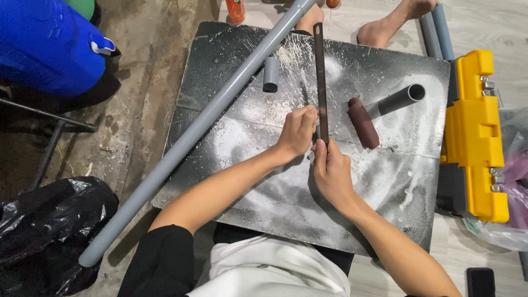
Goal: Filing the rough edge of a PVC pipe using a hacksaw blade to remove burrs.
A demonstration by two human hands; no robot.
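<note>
Head view: I look straight down on a black board (264,181) dusted with white powder, and both my hands meet near its middle.
Thing in hand: a long, thin, dark flat bar (320,82), maybe a saw blade or a file; I cannot tell which.
Long axis: the bar runs almost straight away from me, from my hands toward the far edge of the board, only a little tilted.
Left hand: my left hand (297,132) is closed around the near end of the bar from the left side, fingers curled.
Right hand: my right hand (330,170) pinches the same near end from below, thumb and fingers pressed on it, touching the left hand.
Nearer hand: both are at the near end; the right sits slightly closer to my body, and the far end of the bar is free.
Left of the bar: a short grey pipe piece (270,74) stands just beside it, and a long grey pipe (192,132) crosses the board diagonally.
Right of the bar: a dark brown roll (363,122), perhaps sandpaper, lies near, and touches another grey pipe piece (401,99) with its open mouth up-right.
Further right: a yellow toolbox (476,132) stands beside the board edge.
Far side: bare feet (385,25) of another person are beyond the board.
</note>
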